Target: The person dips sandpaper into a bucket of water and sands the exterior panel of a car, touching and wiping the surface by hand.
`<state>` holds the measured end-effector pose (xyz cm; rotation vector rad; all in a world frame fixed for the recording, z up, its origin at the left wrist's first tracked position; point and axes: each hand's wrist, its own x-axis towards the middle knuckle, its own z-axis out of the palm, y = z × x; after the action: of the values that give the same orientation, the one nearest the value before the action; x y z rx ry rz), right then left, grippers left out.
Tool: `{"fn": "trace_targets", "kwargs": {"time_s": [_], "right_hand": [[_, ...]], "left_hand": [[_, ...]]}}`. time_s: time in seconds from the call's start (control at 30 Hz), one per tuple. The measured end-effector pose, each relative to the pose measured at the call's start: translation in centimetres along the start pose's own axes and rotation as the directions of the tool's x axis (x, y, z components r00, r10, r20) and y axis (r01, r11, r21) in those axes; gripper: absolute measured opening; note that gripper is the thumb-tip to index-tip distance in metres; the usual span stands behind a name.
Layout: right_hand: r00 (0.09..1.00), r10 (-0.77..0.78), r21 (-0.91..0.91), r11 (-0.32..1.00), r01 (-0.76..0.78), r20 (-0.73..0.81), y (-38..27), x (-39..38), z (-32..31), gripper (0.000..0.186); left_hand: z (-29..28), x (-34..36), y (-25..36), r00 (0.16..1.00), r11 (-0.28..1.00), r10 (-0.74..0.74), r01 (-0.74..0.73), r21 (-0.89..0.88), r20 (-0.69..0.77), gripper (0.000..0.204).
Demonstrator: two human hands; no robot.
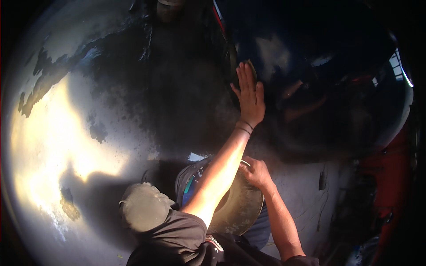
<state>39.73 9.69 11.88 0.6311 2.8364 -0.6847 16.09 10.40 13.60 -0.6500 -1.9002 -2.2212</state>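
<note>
My left hand (pixel 250 95) reaches far forward, its fingers stretched along a glossy dark car panel (pixel 284 115). A thin yellowish-brown sanding pad (pixel 252 71) shows between its fingers and thumb, and most of it is hidden under the palm. Nearer to me, the fingers of my right hand (pixel 256 174) are curled over the rim of a round, dirty tan bucket (pixel 242 204). The bucket stands between my arms, partly covered by the left forearm. Something blue and green (pixel 188 190) shows at its left side, too hidden to name.
A rounded beige cap-like shape (pixel 146 207) is beside my left upper arm. The floor (pixel 53 133) is grey, with dark wet patches and bright sunlight at left. A pale cylindrical object (pixel 170 6) is at the far edge. Red bodywork (pixel 392 177) lies at right.
</note>
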Motion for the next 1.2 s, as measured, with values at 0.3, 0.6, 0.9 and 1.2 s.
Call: {"fn": "trace_targets", "kwargs": {"time_s": [0.3, 0.6, 0.9, 1.2], "right_hand": [[0.998, 0.004, -0.064, 0.998, -0.001, 0.057, -1.4, 0.2, -1.0, 0.038], [0.998, -0.046, -0.144, 0.988, 0.053, 0.052, 1.7, 0.8, 0.0, 0.027], [0.988, -0.018, 0.070, 0.997, 0.029, -0.153, 2.4, -0.9, 0.8, 0.052], [0.987, -0.010, 0.050, 0.999, 0.018, -0.157, 2.8, -5.0, 2.6, 0.025]], "left_hand": [[-2.6, 7.0, 2.4, 0.999, 0.999, 0.027, -0.027, -0.025, -0.020, 0.075], [1.2, -1.9, 3.3, 0.986, 0.982, -0.163, 0.161, -0.100, -0.014, 0.078], [4.8, -5.1, 9.9, 0.951, 0.927, -0.311, 0.301, -0.224, -0.009, 0.085], [1.7, -1.3, 4.3, 0.873, 0.864, -0.473, 0.434, -0.254, -0.116, 0.079]]}}
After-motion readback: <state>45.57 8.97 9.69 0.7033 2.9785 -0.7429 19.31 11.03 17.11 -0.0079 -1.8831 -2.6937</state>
